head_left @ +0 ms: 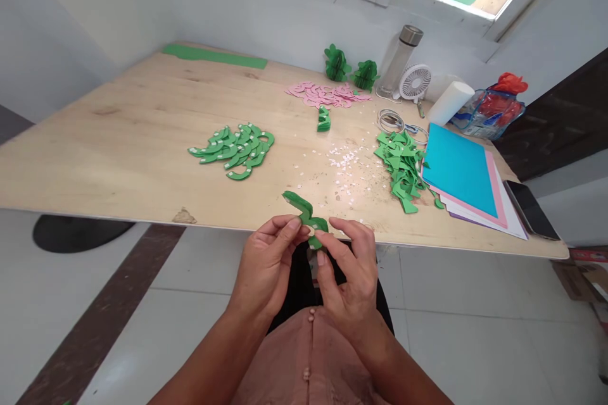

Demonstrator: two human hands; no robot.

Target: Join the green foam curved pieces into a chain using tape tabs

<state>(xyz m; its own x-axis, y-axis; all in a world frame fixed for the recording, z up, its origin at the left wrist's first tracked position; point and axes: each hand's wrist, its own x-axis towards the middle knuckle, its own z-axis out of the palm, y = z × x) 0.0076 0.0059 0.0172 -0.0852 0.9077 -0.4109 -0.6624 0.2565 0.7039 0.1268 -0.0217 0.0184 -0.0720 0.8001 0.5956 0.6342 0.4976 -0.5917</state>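
A curvy green paper piece [300, 204], made of stacked layers with small white tabs, is held just over the table's front edge. My left hand [266, 259] pinches its middle between thumb and fingers. On its lower right end, the thumb and index finger of my right hand [349, 266] press together. Similar green cutouts with white squares lie in a pile [244, 147] to the left. Small pinkish-white paper bits [344, 164] are scattered on the table [142, 139] beyond my hands. A small folded green piece [323, 119] sits farther back.
Green scraps [403, 168], scissors [392, 120], coloured sheets [463, 168] and a phone [531, 209] are on the right. Along the back stand two green paper shapes [337, 64], a bottle [400, 63] and a fan [415, 82], near pink cutouts [325, 95].
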